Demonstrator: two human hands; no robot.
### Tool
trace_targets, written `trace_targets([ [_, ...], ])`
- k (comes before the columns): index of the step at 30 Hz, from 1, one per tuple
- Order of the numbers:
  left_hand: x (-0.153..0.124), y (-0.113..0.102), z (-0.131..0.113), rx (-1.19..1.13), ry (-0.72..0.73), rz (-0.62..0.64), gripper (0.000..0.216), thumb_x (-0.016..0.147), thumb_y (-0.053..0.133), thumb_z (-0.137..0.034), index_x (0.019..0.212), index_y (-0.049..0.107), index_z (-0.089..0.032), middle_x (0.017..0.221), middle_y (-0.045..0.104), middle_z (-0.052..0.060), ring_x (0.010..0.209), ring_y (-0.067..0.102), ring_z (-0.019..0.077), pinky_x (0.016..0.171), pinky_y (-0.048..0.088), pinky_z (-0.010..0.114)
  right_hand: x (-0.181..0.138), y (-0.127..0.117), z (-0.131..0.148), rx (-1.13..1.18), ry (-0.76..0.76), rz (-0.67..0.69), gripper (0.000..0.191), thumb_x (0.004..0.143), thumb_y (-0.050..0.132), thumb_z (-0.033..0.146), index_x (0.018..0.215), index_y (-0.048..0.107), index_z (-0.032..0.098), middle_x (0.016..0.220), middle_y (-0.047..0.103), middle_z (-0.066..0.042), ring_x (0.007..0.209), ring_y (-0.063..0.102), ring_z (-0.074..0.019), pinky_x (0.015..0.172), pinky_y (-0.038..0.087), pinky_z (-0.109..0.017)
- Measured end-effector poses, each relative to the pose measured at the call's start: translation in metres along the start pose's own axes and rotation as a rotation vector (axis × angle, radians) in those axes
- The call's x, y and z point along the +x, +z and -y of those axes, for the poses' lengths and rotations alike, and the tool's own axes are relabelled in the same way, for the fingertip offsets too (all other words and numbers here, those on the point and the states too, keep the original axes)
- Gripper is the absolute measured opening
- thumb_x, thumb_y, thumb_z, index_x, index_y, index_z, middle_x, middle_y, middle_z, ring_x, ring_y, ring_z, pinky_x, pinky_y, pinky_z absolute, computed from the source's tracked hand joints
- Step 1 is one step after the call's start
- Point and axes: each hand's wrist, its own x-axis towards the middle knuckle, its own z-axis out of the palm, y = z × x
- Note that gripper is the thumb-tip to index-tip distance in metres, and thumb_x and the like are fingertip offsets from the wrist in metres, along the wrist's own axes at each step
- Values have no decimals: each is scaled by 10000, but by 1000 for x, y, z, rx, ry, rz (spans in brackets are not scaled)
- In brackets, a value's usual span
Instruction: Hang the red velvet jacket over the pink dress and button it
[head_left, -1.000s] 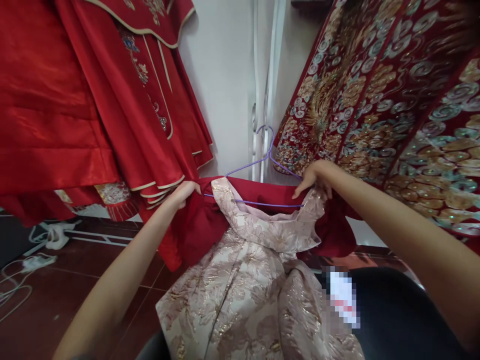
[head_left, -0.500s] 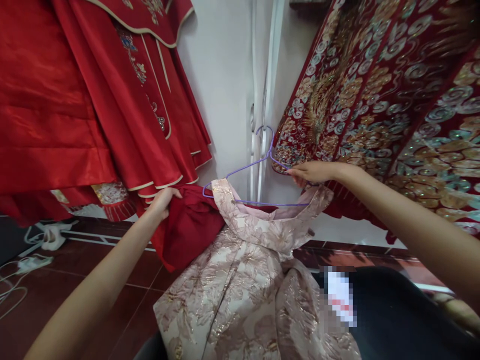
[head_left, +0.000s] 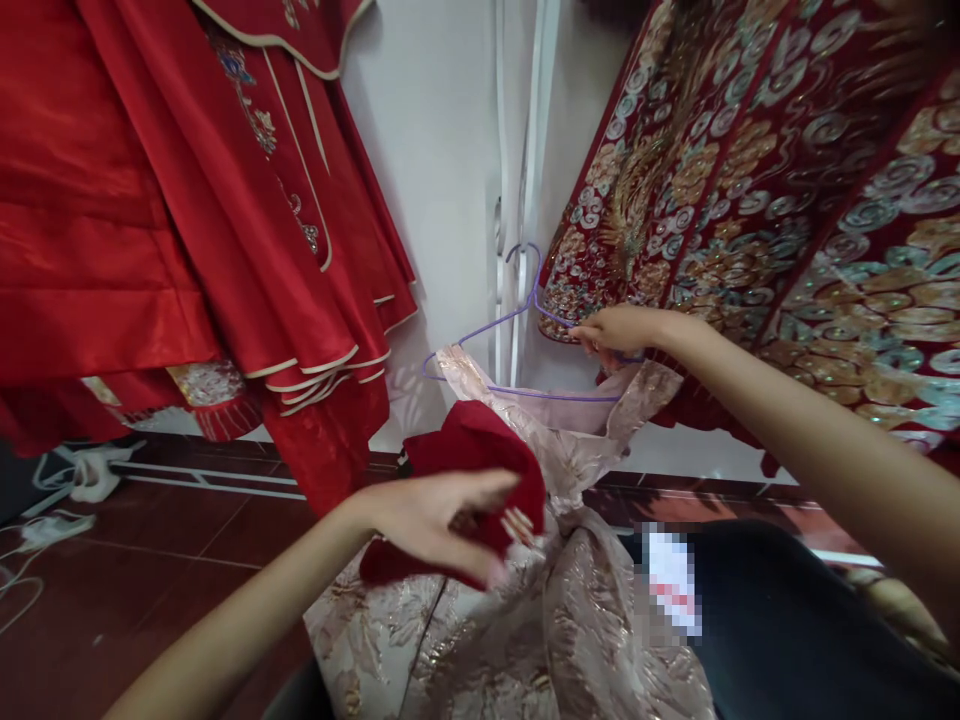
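Note:
A shiny pale pink-and-gold floral dress (head_left: 390,630) hangs on a purple hanger (head_left: 491,325) in front of me. My right hand (head_left: 619,332) is closed around the hanger's right arm, near the dress's shoulder. Across the bodice lies a piece of dark red cloth (head_left: 472,450), partly folded over itself. Over this cloth is my left hand (head_left: 427,515), slightly blurred, thumb and fingers spread apart. It appears to touch the cloth, without a visible grip on it.
Red garments (head_left: 150,250) with pale piping hang at left. At right hangs a dark red embroidered, sequined garment (head_left: 750,220). Behind is a white wall (head_left: 427,130). White shoes (head_left: 94,475) and a power strip with cables (head_left: 56,530) lie on the floor. Something black (head_left: 780,610) is at lower right.
My left hand has moved from the dress's left side rightward and down over its front, and the dark red cloth now lies across the bodice. My right hand still holds the hanger.

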Motion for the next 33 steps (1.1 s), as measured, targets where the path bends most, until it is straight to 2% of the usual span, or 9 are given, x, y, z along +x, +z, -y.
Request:
trace_targets([
  [3,14,-2,-18,-11,-17,354,577,763,705,-444,1262,579,-182,1234,663,112,1119,640,256,932,522,363,1,6,-4,49,6,-24,493,984,285,459,919,671,159,702,708,-89,622,664,-207,664,491,-313],
  [5,22,-17,-15,18,-27,317,468,843,625,-398,1258,585,-186,1235,666,105,1109,647,226,946,516,352,2,12,-8,20,-8,-83,485,988,272,442,1003,664,157,775,717,-96,704,680,-218,722,490,-314],
  [7,31,-39,-3,153,17,52,373,897,548,-349,1237,595,-204,1243,660,88,1132,628,208,997,482,368,2,22,-14,-53,-42,-189,445,985,294,404,1124,640,160,931,720,-112,869,676,-241,817,475,-322],
  [10,46,-74,26,597,-38,-651,454,911,478,-254,1356,483,-165,1432,494,155,1347,431,275,1147,267,509,-4,42,-25,-126,-57,-345,442,953,381,320,1362,501,201,1179,648,-126,1079,607,-267,925,435,-344],
  [12,56,-93,47,776,-208,-845,513,930,406,-222,1423,377,-82,1505,366,225,1422,302,330,1158,129,594,-11,54,-31,-142,-7,-388,555,923,433,282,1473,363,242,1224,606,-141,1093,593,-283,926,434,-372],
  [14,64,-106,65,844,-330,-818,481,935,387,-228,1378,417,-42,1386,502,254,1354,410,347,1145,93,620,-19,63,-35,-144,72,-375,647,903,461,255,1520,267,263,1188,596,-161,1024,618,-298,875,454,-396],
  [17,69,-115,81,916,-361,-738,335,927,377,-233,1122,619,-108,986,703,154,1070,631,298,1153,60,602,-31,69,-37,-123,169,-328,688,886,479,224,1531,239,253,1121,601,-181,930,648,-312,802,472,-402],
  [24,58,-120,84,821,-219,-782,236,858,452,-274,836,683,-230,742,660,27,840,645,218,1198,117,501,-49,72,-40,-121,259,-367,663,802,569,162,1439,387,131,1064,659,-226,943,656,-358,780,490,-411],
  [33,19,-102,111,714,-391,-891,299,743,544,-248,451,483,-236,494,555,44,777,660,249,1136,254,462,-71,82,-39,-50,412,-425,431,870,491,172,1291,516,82,1059,689,-257,1049,657,-348,833,475,-369],
])
